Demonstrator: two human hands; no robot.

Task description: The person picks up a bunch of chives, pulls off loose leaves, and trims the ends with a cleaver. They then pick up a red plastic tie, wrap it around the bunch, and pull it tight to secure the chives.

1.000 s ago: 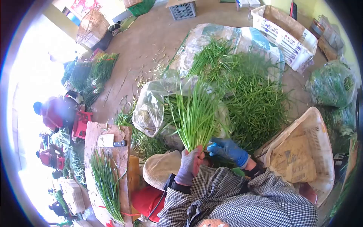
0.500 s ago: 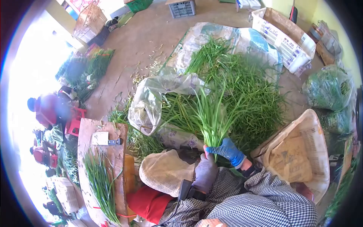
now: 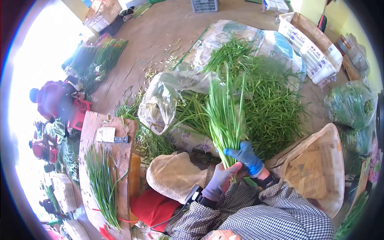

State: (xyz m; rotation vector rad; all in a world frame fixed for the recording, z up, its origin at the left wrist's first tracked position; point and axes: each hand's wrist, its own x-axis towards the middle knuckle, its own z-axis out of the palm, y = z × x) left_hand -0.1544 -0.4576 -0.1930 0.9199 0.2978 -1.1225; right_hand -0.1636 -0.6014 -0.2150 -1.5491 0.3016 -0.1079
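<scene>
A bunch of long green stalks stands upright in front of me, held by both hands near its lower end. My left hand, in a grey-purple glove with bare fingertips, is closed round the bottom of the stalks. Just above and to the right, my right hand in a blue glove has its fingers wrapped on the same bunch. Behind the bunch, more green stalks lie in an open clear plastic bag. A loose pile of stalks spreads on a plastic sheet.
To the left, a wooden board bears a cleaver and another bunch. A white basket stands at the right, a white crate farther back. People sit at the far left beside red stools.
The held bunch now stands straighter and shows more of its lower stalks. My left hand has turned, its thumb now pointing right across the stalk ends. The camera view has shifted slightly.
</scene>
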